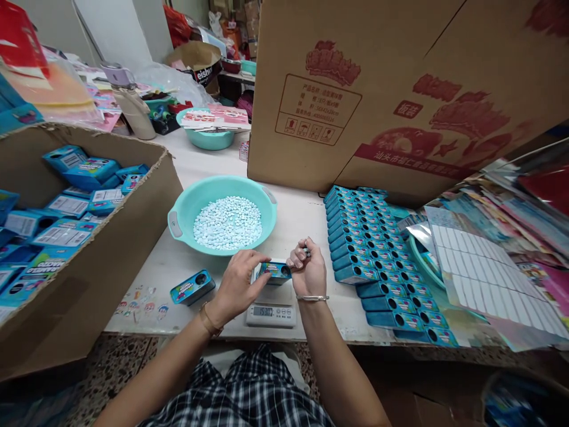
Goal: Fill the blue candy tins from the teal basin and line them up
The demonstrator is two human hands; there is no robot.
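Note:
My left hand (237, 279) is closed around a small blue candy box (272, 271), holding it just above a white digital scale (271, 313) at the table's front edge. My right hand (308, 268) is curled beside the box's round end, fingers pinched on something small and dark I cannot make out. Behind my hands stands a teal basin (182, 209) full of small white tablets (228, 222). Another blue box (192, 287) lies flat on the table to the left of the scale.
Rows of several blue boxes (377, 255) are stacked to the right, beside a sheet of white labels (484, 279). An open carton of blue boxes (66, 201) sits left. A large cardboard box (391, 89) stands behind. A second teal bowl (208, 137) is farther back.

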